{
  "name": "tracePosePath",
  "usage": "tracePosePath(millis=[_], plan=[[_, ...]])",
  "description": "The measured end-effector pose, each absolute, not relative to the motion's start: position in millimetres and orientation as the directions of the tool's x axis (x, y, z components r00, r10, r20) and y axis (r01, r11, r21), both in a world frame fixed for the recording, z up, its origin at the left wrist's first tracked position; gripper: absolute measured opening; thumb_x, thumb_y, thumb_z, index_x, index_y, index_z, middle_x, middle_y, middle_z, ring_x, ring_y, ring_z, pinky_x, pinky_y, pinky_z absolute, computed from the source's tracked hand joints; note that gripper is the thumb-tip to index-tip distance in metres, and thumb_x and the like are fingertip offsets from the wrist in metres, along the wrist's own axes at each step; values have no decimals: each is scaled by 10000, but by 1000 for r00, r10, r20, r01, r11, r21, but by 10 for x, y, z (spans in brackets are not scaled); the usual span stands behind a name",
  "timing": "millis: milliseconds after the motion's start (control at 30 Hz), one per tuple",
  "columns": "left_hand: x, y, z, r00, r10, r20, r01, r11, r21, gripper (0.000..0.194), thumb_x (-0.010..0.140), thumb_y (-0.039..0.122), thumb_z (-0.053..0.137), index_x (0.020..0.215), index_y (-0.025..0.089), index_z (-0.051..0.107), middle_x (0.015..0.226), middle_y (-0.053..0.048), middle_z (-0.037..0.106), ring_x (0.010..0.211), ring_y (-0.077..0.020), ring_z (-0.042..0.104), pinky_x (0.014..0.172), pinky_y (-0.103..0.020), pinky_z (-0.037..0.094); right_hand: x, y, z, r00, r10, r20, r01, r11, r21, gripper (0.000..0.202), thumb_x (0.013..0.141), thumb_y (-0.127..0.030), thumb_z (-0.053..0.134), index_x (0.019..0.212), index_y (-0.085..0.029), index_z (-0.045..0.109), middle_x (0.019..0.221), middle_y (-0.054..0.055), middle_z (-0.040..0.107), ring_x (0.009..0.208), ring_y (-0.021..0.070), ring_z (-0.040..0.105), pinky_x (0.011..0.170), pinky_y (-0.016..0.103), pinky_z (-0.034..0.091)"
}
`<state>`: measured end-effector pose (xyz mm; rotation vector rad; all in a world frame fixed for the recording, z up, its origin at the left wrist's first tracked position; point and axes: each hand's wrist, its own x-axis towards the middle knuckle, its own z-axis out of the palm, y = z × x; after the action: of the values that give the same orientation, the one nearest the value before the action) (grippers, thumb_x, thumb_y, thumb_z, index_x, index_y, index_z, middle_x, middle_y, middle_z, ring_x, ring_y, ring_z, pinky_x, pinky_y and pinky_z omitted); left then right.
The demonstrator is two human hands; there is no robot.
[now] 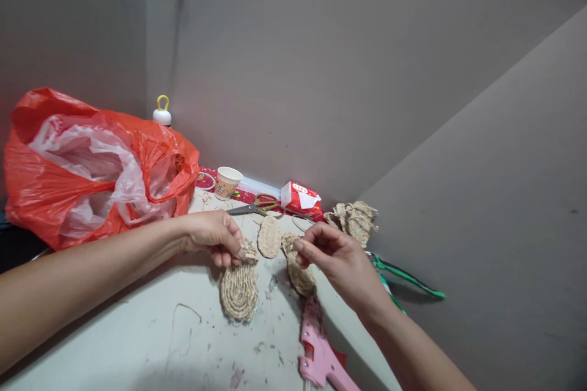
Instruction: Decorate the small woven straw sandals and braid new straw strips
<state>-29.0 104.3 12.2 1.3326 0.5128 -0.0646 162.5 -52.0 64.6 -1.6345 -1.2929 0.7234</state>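
A woven straw piece (239,296), shaped like a small slipper with coiled rows, hangs below my left hand (220,239), whose thumb and fingers pinch its upper end. My right hand (328,253) is raised to the right, thumb and index finger pressed together; what they hold, if anything, is too small to tell. Behind my right fingertips a second woven piece (301,275) lies on the table, partly hidden. Between the hands and a little farther back lies a flat oval straw piece (269,237). A pink glue gun (321,354) rests below my right hand.
A red plastic bag (41,177) fills the left side. Along the wall are a paper cup (228,183), scissors (259,206), a red tissue pack (300,197) and a straw bundle (353,220). Green-handled pliers (410,278) lie right. The table (151,342) carries loose fibres.
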Motion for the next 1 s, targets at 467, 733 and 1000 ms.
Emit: tracePosePath(millis=[467,733,1000], plan=[[-267,1007,-43,906,152,-395,339,297,893,184,568,177,793,666,104,656,576,-19,692,408,-67,582,406,-144,458,1854,-483,727,123,989,-81,262,-111,-959,333,731,-353,741,937,-238,506,568,-78,561,536,93,540,536,212,436],[-281,989,11,894,141,-425,368,310,877,153,573,164,782,645,107,659,583,-22,696,422,-68,588,415,-139,468,1915,-252,554,351,926,141,631,-123,-766,284,808,-460,559,905,-196,591,440,-70,450,364,103,413,389,225,329],[-259,972,-72,899,111,-424,370,327,870,168,535,165,788,630,114,660,568,-15,681,423,-80,577,410,-169,469,1680,849,739,23,868,496,968,105,-229,271,813,-265,560,1052,-177,653,1116,138,633,888,224,607,733,349,481]])
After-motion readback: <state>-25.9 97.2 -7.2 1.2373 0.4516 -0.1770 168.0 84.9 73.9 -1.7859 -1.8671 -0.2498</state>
